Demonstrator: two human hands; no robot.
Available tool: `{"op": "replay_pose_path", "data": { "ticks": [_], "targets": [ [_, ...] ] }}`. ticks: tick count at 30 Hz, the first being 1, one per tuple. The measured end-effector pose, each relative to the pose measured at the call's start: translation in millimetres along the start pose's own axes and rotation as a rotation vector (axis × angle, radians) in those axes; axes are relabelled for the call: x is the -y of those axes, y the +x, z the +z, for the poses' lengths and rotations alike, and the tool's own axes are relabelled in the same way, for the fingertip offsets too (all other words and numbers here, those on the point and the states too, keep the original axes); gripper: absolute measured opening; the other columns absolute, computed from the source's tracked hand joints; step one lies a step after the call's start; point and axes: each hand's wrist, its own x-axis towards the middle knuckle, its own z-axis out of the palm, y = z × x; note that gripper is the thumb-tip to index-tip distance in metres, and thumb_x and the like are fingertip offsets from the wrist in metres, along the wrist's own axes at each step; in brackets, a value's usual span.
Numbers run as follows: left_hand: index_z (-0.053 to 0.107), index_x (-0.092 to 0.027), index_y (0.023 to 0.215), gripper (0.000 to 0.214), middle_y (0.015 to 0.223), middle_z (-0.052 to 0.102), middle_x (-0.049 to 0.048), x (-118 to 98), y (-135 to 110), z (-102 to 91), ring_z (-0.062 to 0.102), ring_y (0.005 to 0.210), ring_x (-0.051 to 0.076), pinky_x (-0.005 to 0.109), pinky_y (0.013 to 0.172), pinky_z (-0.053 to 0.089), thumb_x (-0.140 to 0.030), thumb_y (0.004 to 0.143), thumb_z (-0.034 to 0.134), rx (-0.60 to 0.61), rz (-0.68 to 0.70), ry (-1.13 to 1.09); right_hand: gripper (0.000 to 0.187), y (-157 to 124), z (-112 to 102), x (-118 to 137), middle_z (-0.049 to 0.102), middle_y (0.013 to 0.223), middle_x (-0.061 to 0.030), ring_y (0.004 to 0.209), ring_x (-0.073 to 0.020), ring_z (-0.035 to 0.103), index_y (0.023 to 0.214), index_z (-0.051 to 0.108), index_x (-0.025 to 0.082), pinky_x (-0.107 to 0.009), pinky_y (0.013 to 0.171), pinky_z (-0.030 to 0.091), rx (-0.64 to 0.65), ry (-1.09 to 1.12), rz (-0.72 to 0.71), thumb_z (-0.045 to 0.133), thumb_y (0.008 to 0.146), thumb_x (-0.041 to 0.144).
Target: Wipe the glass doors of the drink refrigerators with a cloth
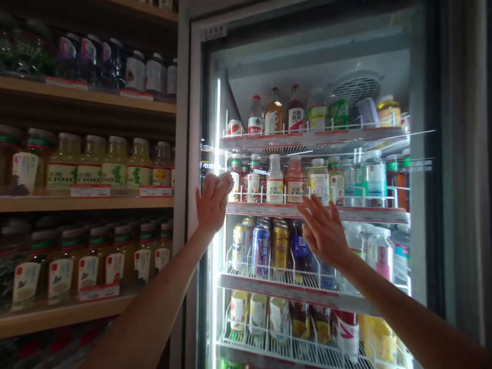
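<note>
My left hand (212, 205) is raised at the left side of the glass door (319, 46) of an upright drinks fridge. Its fingers curl over a pale, crumpled wad (227, 182) that looks like cloth or tissue, and its thumb sticks out to the left. Further right, my right hand (325, 230) has its fingers stretched out and holds nothing. It is at the glass in front of the middle shelves; whether it touches the pane I cannot tell. Bottles (274, 179) and drink cans (261, 246) show through the glass behind both hands.
Inside the fridge, wire-fronted shelves (307, 138) carry rows of drinks, with a bright light strip (216, 307) along the left edge. Left of the door frame (184, 154), wooden shelves (88, 202) hold several rows of juice bottles (117, 159). Light reflections streak across the glass.
</note>
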Motion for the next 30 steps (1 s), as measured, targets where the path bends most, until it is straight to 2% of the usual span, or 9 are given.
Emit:
{"op": "replay_pose_path", "data": {
  "ticks": [3, 7, 10, 15, 17, 20, 25, 27, 30],
  "targets": [
    [0.039, -0.024, 0.137, 0.044, 0.146, 0.036, 0.0116, -11.5, 7.1, 5.8, 0.022, 0.14, 0.026, 0.05, 0.106, 0.03, -0.023, 0.093, 0.033, -0.107, -0.153, -0.036, 0.061, 2.0, -0.3, -1.4, 0.038, 0.146, -0.0068, 0.14, -0.0221, 0.026, 0.144, 0.023, 0.027, -0.051, 0.113, 0.02, -0.011, 0.0, 0.009, 0.042, 0.087, 0.018],
    [0.034, -0.031, 0.139, 0.051, 0.143, 0.042, 0.0028, -54.4, -22.4, 4.4, 0.019, 0.141, 0.019, 0.041, 0.111, 0.026, -0.017, 0.09, 0.039, -0.001, 0.379, -0.094, 0.059, 1.7, 2.4, 1.0, 0.039, 0.146, -0.0061, 0.14, -0.0213, 0.025, 0.144, 0.023, 0.027, -0.05, 0.113, 0.02, 0.002, 0.01, -0.007, 0.042, 0.088, 0.018],
    [0.038, -0.036, 0.135, 0.05, 0.14, 0.047, -0.003, -57.3, -24.5, 0.3, 0.025, 0.139, 0.017, 0.037, 0.113, 0.023, -0.018, 0.089, 0.045, 0.112, 0.643, -0.095, 0.058, 3.5, 4.2, 1.1, 0.041, 0.145, -0.0066, 0.14, -0.0212, 0.026, 0.143, 0.025, 0.026, -0.049, 0.113, 0.02, -0.012, 0.01, -0.01, 0.042, 0.088, 0.019],
    [0.038, -0.026, 0.137, 0.047, 0.145, 0.038, 0.0092, -13.7, 21.1, 4.5, 0.027, 0.138, 0.025, 0.05, 0.108, 0.03, -0.019, 0.091, 0.036, -0.079, -0.014, -0.022, 0.06, 4.1, -1.5, -13.0, 0.041, 0.144, -0.0076, 0.139, -0.0218, 0.028, 0.143, 0.026, 0.025, -0.049, 0.113, 0.02, -0.059, -0.008, 0.012, 0.043, 0.087, 0.017],
    [0.038, -0.019, 0.137, 0.046, 0.145, 0.036, 0.0143, -17.2, 33.0, 11.4, 0.023, 0.139, 0.029, 0.054, 0.105, 0.032, -0.018, 0.091, 0.032, -0.171, -0.166, -0.031, 0.059, 2.1, -4.7, -21.2, 0.041, 0.144, -0.0078, 0.138, -0.0221, 0.029, 0.143, 0.027, 0.026, -0.048, 0.113, 0.02, -0.071, -0.022, 0.045, 0.044, 0.087, 0.017],
    [0.044, -0.022, 0.134, 0.045, 0.144, 0.039, 0.009, -59.7, 33.7, 19.9, 0.02, 0.141, 0.025, 0.049, 0.108, 0.032, -0.018, 0.09, 0.034, -0.156, -0.082, -0.076, 0.059, 1.6, -6.5, -29.2, 0.041, 0.144, -0.0067, 0.138, -0.0224, 0.03, 0.143, 0.027, 0.027, -0.048, 0.112, 0.021, -0.103, -0.023, 0.088, 0.044, 0.087, 0.018],
    [0.043, -0.029, 0.134, 0.043, 0.143, 0.042, 0.0002, -116.6, 31.3, 19.2, 0.022, 0.14, 0.022, 0.047, 0.111, 0.028, -0.022, 0.092, 0.037, 0.056, 0.503, -0.101, 0.056, 13.2, -7.2, -31.8, 0.041, 0.144, -0.0077, 0.137, -0.0234, 0.031, 0.143, 0.029, 0.026, -0.048, 0.112, 0.02, -0.144, -0.037, 0.125, 0.043, 0.088, 0.021],
    [0.043, -0.027, 0.134, 0.043, 0.143, 0.042, 0.0031, -101.8, 40.7, 14.7, 0.026, 0.138, 0.023, 0.048, 0.11, 0.029, -0.022, 0.092, 0.037, 0.053, 0.416, -0.084, 0.055, 16.1, -10.9, -36.1, 0.042, 0.144, -0.0086, 0.137, -0.024, 0.032, 0.142, 0.03, 0.025, -0.048, 0.112, 0.02, -0.141, -0.056, 0.144, 0.044, 0.089, 0.022],
    [0.046, -0.022, 0.131, 0.042, 0.143, 0.04, 0.0107, -60.3, 60.8, 11.3, 0.03, 0.137, 0.028, 0.055, 0.106, 0.031, -0.02, 0.09, 0.039, -0.05, -0.059, -0.082, 0.056, 12.8, -19.3, -49.2, 0.043, 0.143, -0.0081, 0.136, -0.0244, 0.033, 0.142, 0.03, 0.025, -0.048, 0.112, 0.02, -0.147, -0.082, 0.163, 0.044, 0.088, 0.022]
  ]
}}
